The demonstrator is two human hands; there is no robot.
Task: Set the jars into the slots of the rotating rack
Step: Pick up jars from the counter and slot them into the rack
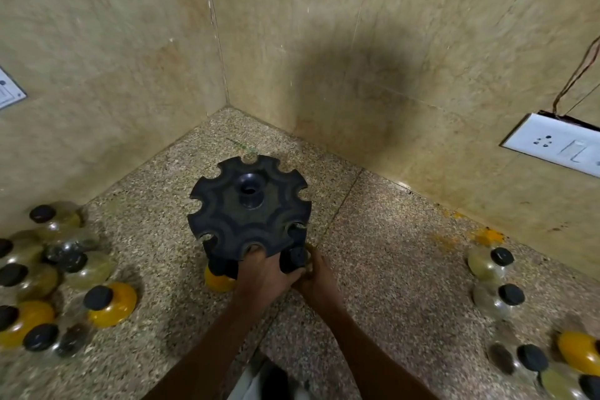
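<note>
A black rotating rack (250,204) with notched slots round its top disc stands on the speckled counter near the corner. My left hand (263,273) holds the rack's near edge, fingers curled under the disc. Beside it, my right hand (316,276) grips a black-lidded jar (297,258) at the rack's lower tier. A jar of yellow powder (218,279) sits in the lower tier at the left. Several loose jars (107,302) lie at the left and more jars (500,299) at the right.
Tiled walls meet in a corner just behind the rack. A white socket and switch plate (558,144) is on the right wall, with wires above it. Yellow powder stains (487,234) mark the counter's back right edge.
</note>
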